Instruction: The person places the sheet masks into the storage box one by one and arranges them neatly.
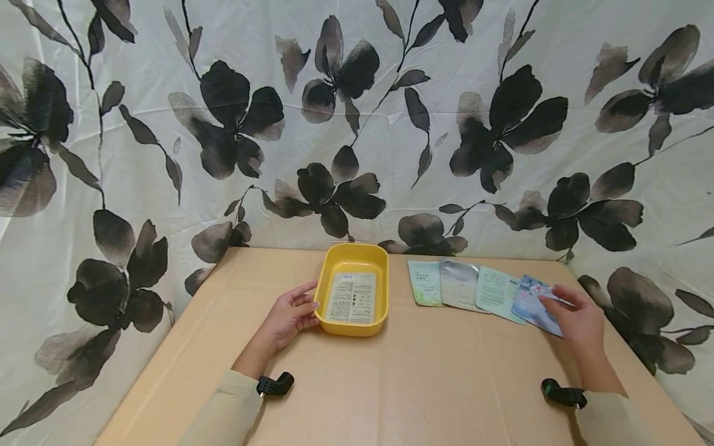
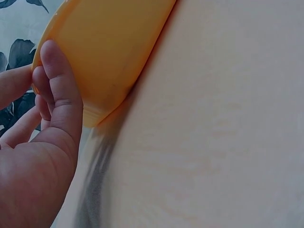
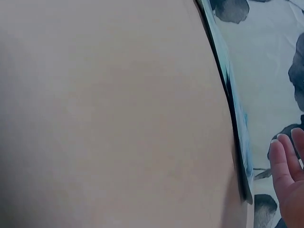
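Observation:
My left hand [image 1: 289, 314] holds the left rim of a yellow plastic tray [image 1: 381, 310], its fingertips at the edge; the left wrist view shows the fingers against the tray's side [image 2: 109, 52]. Inside the tray lies a flat pale sachet [image 1: 351, 298] printed with small text. To the right, several flat sachets overlap in a slanting row: a light green one [image 1: 426, 283], a silver one [image 1: 458, 285], a pale green one with text [image 1: 498, 292] and a blue flowered one [image 1: 530, 300]. Over the blue one hovers my right hand [image 1: 580, 319], fingers loosely extended, holding nothing.
The tan tabletop [image 1: 424, 384] runs back to a white cloth [image 1: 413, 155] with dark flowers, which also hangs at both sides. A black band with a small device sits on each wrist, below the beige sleeves.

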Available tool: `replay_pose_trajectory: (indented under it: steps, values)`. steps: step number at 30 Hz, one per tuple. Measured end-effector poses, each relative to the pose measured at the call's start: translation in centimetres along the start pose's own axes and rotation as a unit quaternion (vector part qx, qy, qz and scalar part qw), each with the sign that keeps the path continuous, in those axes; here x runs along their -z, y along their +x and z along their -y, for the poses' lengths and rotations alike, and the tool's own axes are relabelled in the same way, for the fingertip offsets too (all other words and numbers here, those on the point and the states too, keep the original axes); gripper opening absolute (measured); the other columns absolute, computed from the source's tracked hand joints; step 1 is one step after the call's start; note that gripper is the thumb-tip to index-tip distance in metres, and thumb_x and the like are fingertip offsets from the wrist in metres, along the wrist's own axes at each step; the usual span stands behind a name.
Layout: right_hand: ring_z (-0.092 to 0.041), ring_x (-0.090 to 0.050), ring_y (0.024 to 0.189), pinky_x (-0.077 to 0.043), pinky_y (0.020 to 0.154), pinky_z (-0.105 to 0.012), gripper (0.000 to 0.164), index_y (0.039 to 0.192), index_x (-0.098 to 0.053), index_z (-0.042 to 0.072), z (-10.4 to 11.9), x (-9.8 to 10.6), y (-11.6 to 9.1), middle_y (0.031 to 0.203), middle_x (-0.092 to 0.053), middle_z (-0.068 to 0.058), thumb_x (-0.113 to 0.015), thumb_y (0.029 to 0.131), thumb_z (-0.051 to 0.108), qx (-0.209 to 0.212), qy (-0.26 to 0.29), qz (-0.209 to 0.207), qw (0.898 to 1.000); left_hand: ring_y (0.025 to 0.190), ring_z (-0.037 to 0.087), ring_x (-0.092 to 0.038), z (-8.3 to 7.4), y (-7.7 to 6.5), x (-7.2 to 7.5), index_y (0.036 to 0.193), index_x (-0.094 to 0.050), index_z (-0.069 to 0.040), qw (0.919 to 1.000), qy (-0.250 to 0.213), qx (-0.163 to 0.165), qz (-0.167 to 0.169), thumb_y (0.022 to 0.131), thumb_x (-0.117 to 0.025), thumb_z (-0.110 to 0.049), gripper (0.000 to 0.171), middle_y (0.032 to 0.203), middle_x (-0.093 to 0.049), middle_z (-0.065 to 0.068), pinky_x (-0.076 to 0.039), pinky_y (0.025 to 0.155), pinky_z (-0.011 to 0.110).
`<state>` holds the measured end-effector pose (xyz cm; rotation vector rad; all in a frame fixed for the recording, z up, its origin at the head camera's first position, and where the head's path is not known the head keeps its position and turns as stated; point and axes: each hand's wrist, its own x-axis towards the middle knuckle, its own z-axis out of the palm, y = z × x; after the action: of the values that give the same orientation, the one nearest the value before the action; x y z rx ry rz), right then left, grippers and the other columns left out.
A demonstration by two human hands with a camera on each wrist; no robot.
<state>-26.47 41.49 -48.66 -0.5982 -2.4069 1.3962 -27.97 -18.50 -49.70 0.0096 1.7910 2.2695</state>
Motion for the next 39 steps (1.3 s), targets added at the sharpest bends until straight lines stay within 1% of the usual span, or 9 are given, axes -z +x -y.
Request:
replay_pose_trajectory:
  steps: [4,9,13,15,17,21,29,35,39]
  values:
    - [0.006,-0.05,0.094,-0.046,0.069,-0.001,0.069,0.148,-0.054,0.011,-0.2,0.4,1.0,0.144,-0.056,-0.012,-0.071,0.093,0.049,-0.022,-0.01,-0.004,1.0,0.077,0.016,-0.068,0.0,0.1,0.0,0.155,-0.045,-0.013,1.0,-0.001,0.001,0.002,0.097,-0.065,0.0,0.063,0.111,-0.059,0.007,-0.065,0.075,0.03]
    - [-0.02,-0.052,0.119,-0.047,0.076,-0.007,0.07,0.152,-0.051,0.016,-0.2,0.7,2.1,0.153,-0.05,-0.012,-0.07,0.094,0.049,-0.064,-0.014,-0.004,0.998,0.076,0.016,-0.068,0.0,0.2,0.1,0.155,-0.044,-0.013,1.0,-0.004,0.001,0.005,0.097,-0.066,-0.001,0.064,0.113,-0.058,0.009,-0.065,0.075,0.03]
    - [-0.03,-0.047,0.135,-0.052,0.102,-0.026,0.071,0.155,-0.047,0.017,-0.4,0.7,2.7,0.158,-0.046,-0.013,-0.069,0.095,0.048,-0.084,-0.018,-0.004,0.996,0.076,0.016,-0.068,0.1,0.1,0.2,0.155,-0.044,-0.014,1.0,-0.005,0.002,0.005,0.097,-0.066,0.0,0.063,0.111,-0.058,0.007,-0.065,0.076,0.03]
    - [-0.032,-0.044,0.14,-0.048,0.114,-0.039,0.072,0.156,-0.044,0.017,-0.6,0.7,2.9,0.16,-0.043,-0.013,-0.068,0.095,0.047,-0.094,-0.012,-0.003,0.996,0.075,0.016,-0.068,0.1,0.1,0.2,0.155,-0.045,-0.013,1.0,-0.007,0.002,0.004,0.097,-0.065,0.0,0.063,0.11,-0.059,0.006,-0.065,0.075,0.03]
    - [-0.034,-0.041,0.143,-0.042,0.119,-0.047,0.074,0.157,-0.042,0.017,-0.8,0.7,3.2,0.162,-0.04,-0.014,-0.068,0.095,0.047,-0.102,-0.01,-0.002,0.995,0.075,0.016,-0.068,0.1,0.1,0.2,0.155,-0.044,-0.012,1.0,-0.007,0.0,0.006,0.097,-0.065,0.0,0.063,0.109,-0.059,0.006,-0.065,0.075,0.03]
    - [-0.037,-0.036,0.147,-0.038,0.121,-0.052,0.076,0.159,-0.038,0.017,-1.1,0.9,3.7,0.165,-0.035,-0.014,-0.068,0.096,0.047,-0.114,-0.008,0.003,0.993,0.074,0.015,-0.068,0.1,0.1,0.3,0.156,-0.042,-0.011,0.9999,-0.007,-0.001,0.012,0.098,-0.064,0.001,0.063,0.11,-0.059,0.007,-0.065,0.074,0.03]
    - [-0.04,-0.036,0.149,-0.036,0.121,-0.055,0.078,0.161,-0.033,0.015,-1.8,1.0,4.5,0.167,-0.031,-0.015,-0.067,0.097,0.044,-0.124,-0.019,0.003,0.992,0.074,0.014,-0.068,0.0,0.1,0.4,0.157,-0.04,-0.009,0.9998,-0.007,0.0,0.016,0.098,-0.064,0.001,0.065,0.109,-0.059,0.005,-0.064,0.074,0.029]
    - [-0.044,-0.032,0.151,-0.036,0.121,-0.059,0.078,0.161,-0.03,0.01,-1.8,1.2,4.9,0.166,-0.03,-0.02,-0.065,0.099,0.04,-0.113,-0.046,0.005,0.993,0.075,0.015,-0.068,0.0,0.1,0.4,0.157,-0.04,-0.009,0.9998,-0.004,0.0,0.018,0.097,-0.066,-0.001,0.066,0.112,-0.058,0.008,-0.064,0.075,0.029]
    - [-0.047,-0.029,0.151,-0.034,0.121,-0.06,0.078,0.16,-0.031,0.008,-1.9,1.3,5.2,0.166,-0.027,-0.024,-0.065,0.098,0.04,-0.125,-0.048,0.004,0.991,0.074,0.014,-0.068,0.1,0.2,0.4,0.157,-0.04,-0.009,0.9998,-0.006,-0.002,0.016,0.097,-0.065,0.0,0.065,0.112,-0.058,0.008,-0.064,0.074,0.029]
